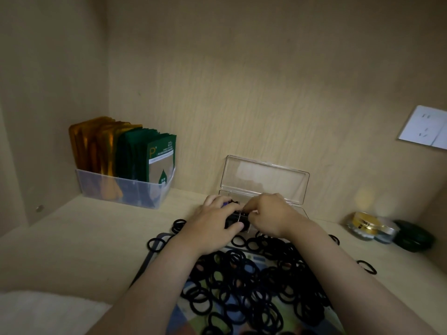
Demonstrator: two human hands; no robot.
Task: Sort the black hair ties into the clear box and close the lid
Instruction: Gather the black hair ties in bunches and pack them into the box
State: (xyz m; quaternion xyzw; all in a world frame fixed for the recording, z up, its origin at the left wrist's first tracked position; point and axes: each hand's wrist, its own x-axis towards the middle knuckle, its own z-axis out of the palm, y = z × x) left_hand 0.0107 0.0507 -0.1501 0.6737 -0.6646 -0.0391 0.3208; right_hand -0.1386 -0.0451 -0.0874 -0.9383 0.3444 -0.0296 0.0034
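Dimly, from the head view, the left hand (212, 224) gripped the clear box (301, 211) at the worktop's (84, 238) back, its lid (264, 178) standing upright (open). The right hand (269, 217) curled over it, its hold unclear. Black hair ties (254, 274) lay heaped just in front.

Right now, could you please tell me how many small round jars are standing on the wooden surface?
3, clustered at the right end: a gold-lidded jar, a silver-rimmed jar beside it, and a dark green jar farthest right. Others may be hidden.

clear box (263, 180) interior hidden behind left hand (212, 224) and right hand (268, 217), hair ties (268, 276) cut off below
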